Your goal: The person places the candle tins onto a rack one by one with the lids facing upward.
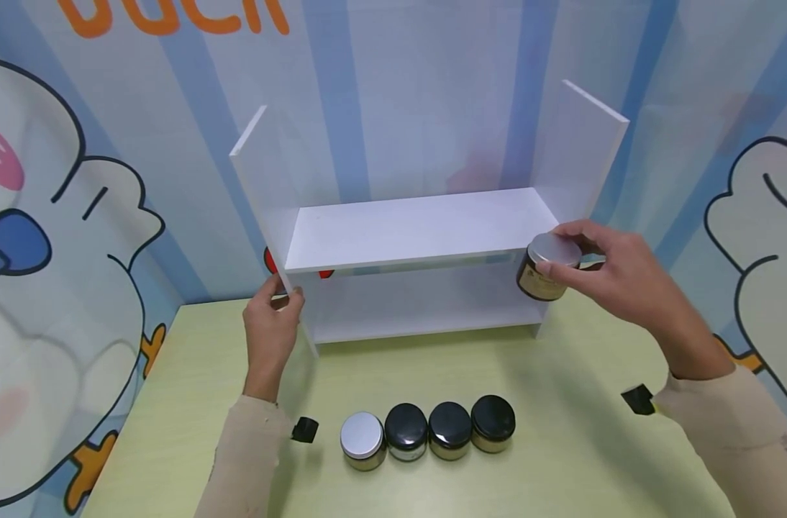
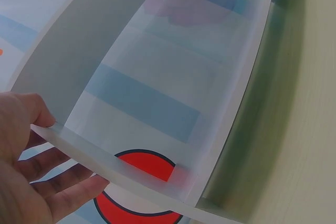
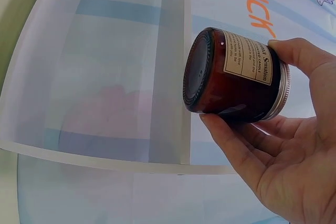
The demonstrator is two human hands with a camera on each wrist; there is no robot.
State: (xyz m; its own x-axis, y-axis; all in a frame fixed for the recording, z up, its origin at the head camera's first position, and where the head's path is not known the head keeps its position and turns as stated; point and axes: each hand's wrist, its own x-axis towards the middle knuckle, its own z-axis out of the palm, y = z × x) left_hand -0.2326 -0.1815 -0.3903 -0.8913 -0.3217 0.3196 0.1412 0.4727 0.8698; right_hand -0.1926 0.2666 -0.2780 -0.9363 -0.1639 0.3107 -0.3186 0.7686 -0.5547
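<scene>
My right hand (image 1: 626, 277) holds a scented candle jar (image 1: 549, 267) of dark amber glass with a silver lid and a cream label. It hangs in front of the right end of a white two-tier shelf (image 1: 419, 226), near the upper board's edge. In the right wrist view, the thumb is by the lid of the candle jar (image 3: 236, 74) and the fingers are under its side. My left hand (image 1: 272, 327) pinches the shelf's left side panel (image 1: 264, 194), thumb on one face and fingers on the other, as the left wrist view shows for the hand (image 2: 31, 166).
Several lidded jars stand in a row at the table's front: a silver-lidded jar (image 1: 362, 440) at the left, then black-lidded jars (image 1: 449, 429). The pale green table (image 1: 173, 432) meets a cartoon-printed backdrop (image 1: 426, 93). The shelf's side panels rise above its upper board.
</scene>
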